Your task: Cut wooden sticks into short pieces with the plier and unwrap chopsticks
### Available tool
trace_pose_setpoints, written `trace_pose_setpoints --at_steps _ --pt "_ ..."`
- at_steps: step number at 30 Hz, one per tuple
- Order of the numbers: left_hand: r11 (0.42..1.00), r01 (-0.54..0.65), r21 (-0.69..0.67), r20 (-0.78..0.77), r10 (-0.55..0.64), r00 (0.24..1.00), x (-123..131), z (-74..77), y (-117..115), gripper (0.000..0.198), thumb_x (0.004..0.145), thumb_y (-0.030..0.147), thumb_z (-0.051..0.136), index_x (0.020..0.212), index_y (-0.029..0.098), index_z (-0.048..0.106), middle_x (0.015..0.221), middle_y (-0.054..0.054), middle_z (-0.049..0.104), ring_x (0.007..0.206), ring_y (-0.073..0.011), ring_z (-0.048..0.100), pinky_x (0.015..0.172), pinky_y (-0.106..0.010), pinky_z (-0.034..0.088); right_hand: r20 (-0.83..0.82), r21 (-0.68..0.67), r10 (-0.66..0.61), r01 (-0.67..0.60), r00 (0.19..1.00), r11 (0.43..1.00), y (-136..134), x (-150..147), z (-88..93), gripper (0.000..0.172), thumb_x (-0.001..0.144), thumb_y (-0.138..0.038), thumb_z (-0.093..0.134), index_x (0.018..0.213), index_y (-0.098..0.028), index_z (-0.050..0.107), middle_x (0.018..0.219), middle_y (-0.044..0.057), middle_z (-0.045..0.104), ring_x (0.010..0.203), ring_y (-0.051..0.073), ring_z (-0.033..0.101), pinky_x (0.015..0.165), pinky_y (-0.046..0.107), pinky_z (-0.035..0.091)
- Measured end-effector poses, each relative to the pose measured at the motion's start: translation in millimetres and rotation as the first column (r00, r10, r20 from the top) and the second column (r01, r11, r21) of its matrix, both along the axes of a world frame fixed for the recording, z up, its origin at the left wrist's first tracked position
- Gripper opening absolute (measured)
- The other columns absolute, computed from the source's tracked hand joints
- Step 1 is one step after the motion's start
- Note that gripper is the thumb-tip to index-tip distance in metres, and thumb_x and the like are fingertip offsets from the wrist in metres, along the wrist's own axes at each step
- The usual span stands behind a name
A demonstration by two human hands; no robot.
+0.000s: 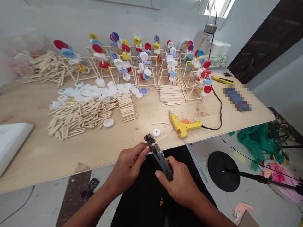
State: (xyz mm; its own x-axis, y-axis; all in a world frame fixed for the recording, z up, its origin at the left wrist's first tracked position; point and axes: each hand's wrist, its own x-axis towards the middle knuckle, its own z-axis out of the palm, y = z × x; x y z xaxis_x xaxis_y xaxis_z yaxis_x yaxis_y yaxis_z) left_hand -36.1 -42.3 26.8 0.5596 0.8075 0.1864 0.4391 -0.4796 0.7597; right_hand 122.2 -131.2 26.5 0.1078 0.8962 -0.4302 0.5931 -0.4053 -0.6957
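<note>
Fingers and thumb of the left hand [126,164] pinch the lower end of a thin wooden stick [161,139], a little below the centre of the frame. Those of the right hand [182,181] are wrapped round the handles of a dark pair of pliers [158,154], whose head points to the upper left. On my feed the stick runs slantwise across the jaws; I cannot tell from here whether they bite into the wood or only bracket it. Its free end points to the upper right, near a white bottle cap [154,132] lying flat by the front edge of the desk [144,126]. Right of the cap I have a yellow glue gun [177,123], nozzle toward the upper left, with two loose sticks [163,123] just left of it.

I would expect the stick to be very light, stiff and dry, hardly slippery, but liable to snap if bent sideways. I'd take it by its end, well clear of the jaws, with a light pinch that stops it twisting. The pliers look heavier and rigid, so I'd hold them low on the handles, as the right hand does.
</note>
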Motion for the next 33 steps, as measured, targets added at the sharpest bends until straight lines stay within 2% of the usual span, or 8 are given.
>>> trace_pose_setpoints --at_steps 5,13,17,20,23,25,29,33 --pt "0.989 0.047 -0.142 0.028 -0.043 0.999 -2 7.9 7 0.026 0.093 0.028 0.04 0.077 0.019 0.059 0.053 0.007 0.047 0.045 -0.0094 0.043 0.047 -0.02 0.035 0.012 0.004 0.014 -0.014 1.0 1.0 0 1 -2.2 0.031 0.081 -0.038 0.06 0.069 -0.022 0.036 0.061 -0.004 0.048 0.055 0.012 0.041 0.054 0.025 0.024" --pt "0.991 0.028 -0.129 0.003 -0.028 1.0 -1 3.5 9 0.028 0.094 0.03 0.039 0.075 0.019 0.058 0.055 0.006 0.052 0.047 -0.0101 0.047 0.048 -0.02 0.037 0.067 0.028 0.011 -0.013 0.998 1.0 2 0 -8.6 0.032 0.082 -0.037 0.062 0.067 -0.022 0.038 0.06 -0.002 0.052 0.054 0.013 0.043 0.056 0.026 0.026" --pt "0.991 -0.007 0.136 -0.071 0.017 0.997 2 -3.9 8 0.025 0.095 0.024 0.038 0.078 0.02 0.056 0.05 0.006 0.05 0.04 -0.0096 0.047 0.043 -0.02 0.034 0.065 0.024 -0.002 0.0 0.998 1.0 4 -1 -10.4 0.03 0.083 -0.037 0.06 0.068 -0.022 0.04 0.059 -0.002 0.052 0.053 0.013 0.044 0.055 0.026 0.026" --pt "0.864 -0.032 0.502 -0.139 0.117 0.983 4 -12.8 7 0.018 0.095 0.019 0.041 0.089 0.017 0.058 0.054 0.003 0.058 0.043 -0.013 0.055 0.045 -0.023 0.036 0.049 0.019 -0.013 0.012 0.999 1.0 5 -1 -11.7 0.03 0.083 -0.037 0.061 0.067 -0.022 0.04 0.058 -0.003 0.051 0.052 0.012 0.043 0.054 0.026 0.027" --pt "0.791 -0.002 0.612 -0.169 0.134 0.976 4 -16.8 9 0.018 0.094 0.017 0.041 0.09 0.016 0.058 0.054 0.002 0.058 0.044 -0.0147 0.056 0.046 -0.024 0.037 0.02 0.01 -0.022 0.021 1.0 1.0 6 -1 -11.6 0.031 0.082 -0.036 0.061 0.065 -0.021 0.041 0.057 -0.004 0.049 0.052 0.012 0.041 0.054 0.025 0.026" --pt "0.863 0.006 0.505 -0.152 0.082 0.985 4 -13.7 10 0.02 0.095 0.018 0.039 0.083 0.018 0.056 0.049 0.005 0.051 0.039 -0.0124 0.05 0.043 -0.023 0.034 0.014 0.002 -0.029 0.029 0.999 1.0 7 0 -9.9 0.031 0.082 -0.037 0.062 0.065 -0.021 0.041 0.057 -0.004 0.048 0.052 0.011 0.041 0.054 0.025 0.026" --pt "0.997 0.003 0.073 -0.039 0.0 0.999 4 0.5 14 0.027 0.094 0.025 0.038 0.071 0.02 0.052 0.047 0.008 0.039 0.038 -0.0087 0.039 0.041 -0.02 0.031 0.013 0.001 -0.029 0.029 1.0 1.0 9 1 -3.3 0.031 0.08 -0.037 0.064 0.068 -0.022 0.04 0.06 -0.004 0.05 0.055 0.012 0.042 0.055 0.025 0.026" --pt "0.918 0.065 -0.391 0.116 -0.021 0.993 2 6.3 17 0.03 0.092 0.04 0.041 0.076 0.02 0.058 0.049 0.007 0.032 0.042 -0.0094 0.03 0.04 -0.021 0.027 0.004 0.004 -0.012 0.012 1.0 1.0 10 3 1.3 0.03 0.079 -0.038 0.064 0.07 -0.022 0.04 0.062 -0.004 0.051 0.056 0.012 0.043 0.055 0.025 0.027"
